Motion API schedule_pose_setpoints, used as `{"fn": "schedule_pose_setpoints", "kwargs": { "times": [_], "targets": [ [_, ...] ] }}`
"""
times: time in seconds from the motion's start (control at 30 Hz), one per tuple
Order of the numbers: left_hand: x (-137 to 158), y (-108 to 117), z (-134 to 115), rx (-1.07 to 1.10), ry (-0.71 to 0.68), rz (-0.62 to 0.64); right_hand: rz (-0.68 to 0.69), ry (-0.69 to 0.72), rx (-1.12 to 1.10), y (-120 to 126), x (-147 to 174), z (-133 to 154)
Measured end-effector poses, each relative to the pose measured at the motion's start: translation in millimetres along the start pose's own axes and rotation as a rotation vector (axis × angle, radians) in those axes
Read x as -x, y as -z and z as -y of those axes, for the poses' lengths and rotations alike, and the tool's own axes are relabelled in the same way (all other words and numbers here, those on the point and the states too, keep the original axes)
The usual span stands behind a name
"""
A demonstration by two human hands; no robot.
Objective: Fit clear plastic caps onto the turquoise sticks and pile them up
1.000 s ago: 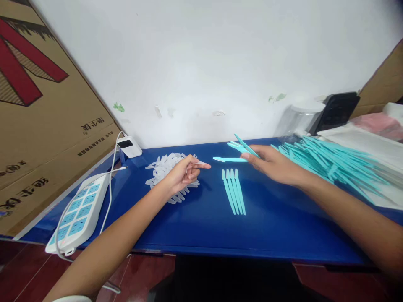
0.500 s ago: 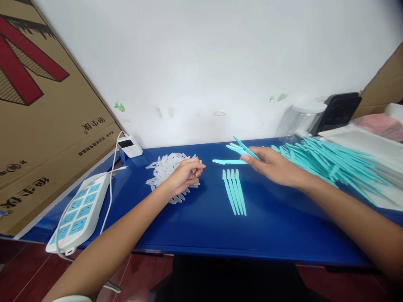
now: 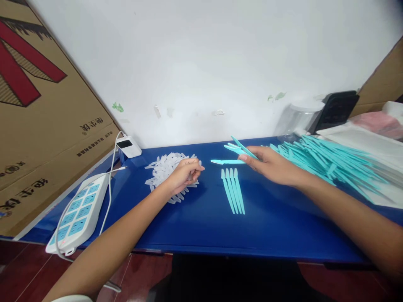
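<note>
My right hand [image 3: 266, 165] is closed on several turquoise eyebrow razors [image 3: 241, 147], which fan out to the left past the thumb. One of them [image 3: 222, 162] points level to the left, with its blade end free. Below it, several more razors [image 3: 233, 191] lie side by side on the blue table, blade ends away from me. My left hand [image 3: 186, 174] hovers at the right side of a pile of translucent plastic caps [image 3: 165, 167], its fingers curled in and thumb pressed against them. Whatever those fingers may hold is hidden.
A big heap of turquoise razors [image 3: 333, 163] spreads over white plastic bags [image 3: 384, 144] at the right. Behind it stand a clear jar [image 3: 302, 119] and a black device [image 3: 338, 109]. On the left are a power strip [image 3: 78, 214], a white cabled device [image 3: 129, 147] and a cardboard box [image 3: 56, 138].
Both hands keep nearly the same pose and grip. The whole view has shifted very slightly, and the laid-out razors have not moved on the table.
</note>
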State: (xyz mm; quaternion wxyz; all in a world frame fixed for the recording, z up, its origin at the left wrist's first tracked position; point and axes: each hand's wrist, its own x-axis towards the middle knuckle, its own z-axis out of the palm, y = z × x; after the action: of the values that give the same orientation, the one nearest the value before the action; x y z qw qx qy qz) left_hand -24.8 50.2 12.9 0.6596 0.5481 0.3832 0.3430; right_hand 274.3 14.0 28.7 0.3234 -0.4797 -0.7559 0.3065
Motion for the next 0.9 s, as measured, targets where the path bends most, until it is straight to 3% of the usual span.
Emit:
{"fn": "schedule_pose_setpoints", "kwargs": {
  "times": [0.27, 0.43, 0.57, 0.77, 0.9],
  "targets": [
    [2.2, -2.1, -1.5, 0.054, -0.042, 0.003, 0.016, 0.009, 0.011, -1.2, 0.4, 1.6],
    [2.5, -1.6, -4.4, 0.171, 0.032, 0.112, 0.008, 0.007, 0.018, -0.7, 0.1, 0.5],
    [3.2, -2.8, -6.1, 0.232, 0.058, 0.107, 0.011, 0.006, 0.009, -1.7, -0.3, 1.6],
    [2.6, -2.6, -4.3, 0.141, 0.051, 0.136, 0.010, 0.010, 0.001, -1.8, 0.3, 2.0],
    [0.9, -2.5, 0.0, 0.102, 0.058, 0.065, 0.013, 0.008, 0.003, -2.4, 0.4, 0.6]
  ]
}}
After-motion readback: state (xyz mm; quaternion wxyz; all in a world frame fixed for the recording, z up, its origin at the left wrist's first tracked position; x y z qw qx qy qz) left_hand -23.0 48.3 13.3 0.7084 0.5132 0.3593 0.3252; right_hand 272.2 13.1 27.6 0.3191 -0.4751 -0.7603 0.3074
